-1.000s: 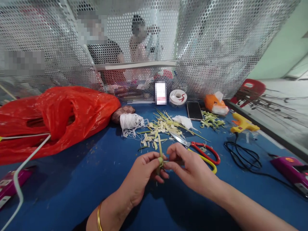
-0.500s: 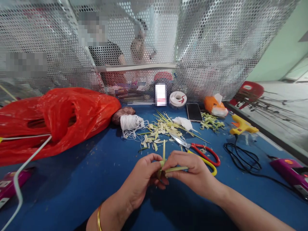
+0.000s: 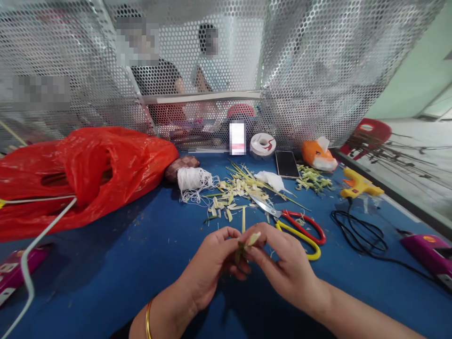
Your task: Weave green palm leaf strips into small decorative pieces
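Leaf strip [image 3: 243, 220], pale green, folded at the fingers, held up over the near middle of the bench [image 3: 148, 254], one length standing upright toward the far edge, pale end poking out at the right-hand side. Left hand [image 3: 215, 254] grasping the folded part, thumb against fingers, gold bangle [image 3: 148, 320] on wrist. Right hand [image 3: 287, 263] pinching the pale end, fingertips close to the left ones; exact fold hidden by fingers. Scissors [image 3: 276, 213] just beyond right hand, blades partly over the leaf scraps [image 3: 235, 188], red and yellow handles toward the right edge. White string spool [image 3: 189, 179] left of scraps, red plastic bag [image 3: 141, 153] toward the far left corner. Crumpled white tissue [image 3: 271, 180] touching scraps. Black phone [image 3: 287, 165] near far edge, small green pieces [image 3: 312, 180] beside it, orange tissue pack [image 3: 314, 154] near far right corner. Yellow glue gun [image 3: 360, 184] by right edge
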The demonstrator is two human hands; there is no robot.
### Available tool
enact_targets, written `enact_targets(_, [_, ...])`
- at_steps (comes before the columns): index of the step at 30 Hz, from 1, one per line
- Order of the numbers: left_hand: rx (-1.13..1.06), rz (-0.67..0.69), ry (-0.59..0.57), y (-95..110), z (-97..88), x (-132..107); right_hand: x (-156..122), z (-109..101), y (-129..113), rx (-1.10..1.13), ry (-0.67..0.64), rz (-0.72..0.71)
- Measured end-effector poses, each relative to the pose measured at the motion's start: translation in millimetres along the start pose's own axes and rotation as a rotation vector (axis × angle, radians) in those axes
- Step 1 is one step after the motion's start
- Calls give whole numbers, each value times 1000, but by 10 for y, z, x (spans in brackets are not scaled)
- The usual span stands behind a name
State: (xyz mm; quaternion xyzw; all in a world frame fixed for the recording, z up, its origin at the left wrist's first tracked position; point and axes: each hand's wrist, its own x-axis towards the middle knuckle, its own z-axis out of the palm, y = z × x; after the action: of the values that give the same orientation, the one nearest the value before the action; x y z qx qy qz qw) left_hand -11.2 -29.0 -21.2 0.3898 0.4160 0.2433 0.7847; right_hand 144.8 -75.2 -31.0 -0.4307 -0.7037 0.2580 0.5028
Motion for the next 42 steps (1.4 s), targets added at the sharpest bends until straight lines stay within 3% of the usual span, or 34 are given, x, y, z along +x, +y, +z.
enact_targets(3, [18,33,67,13,10,4,-11,-17,-3,-249,2,-172])
enact_targets(5, [14,50,75,14,3,13,-8,-17,1,-317,-2,-214])
enact_targets(21, [-98,54,-33,17,-60,40,15,-30,26,-416,11,-100])
enact_targets(30, [9,155,10,22,-63,16,14,-56,41,-294,28,91])
enact_targets(35, [24,107,-37,10,-75,25,28,-42,42,-202,82,109])
enact_targets(37, [17,88,-35,15,-69,28,38,-36,36,-66,126,118])
enact_targets(42, [13,70,-64,41,-42,17,67,-8,32,414,121,325])
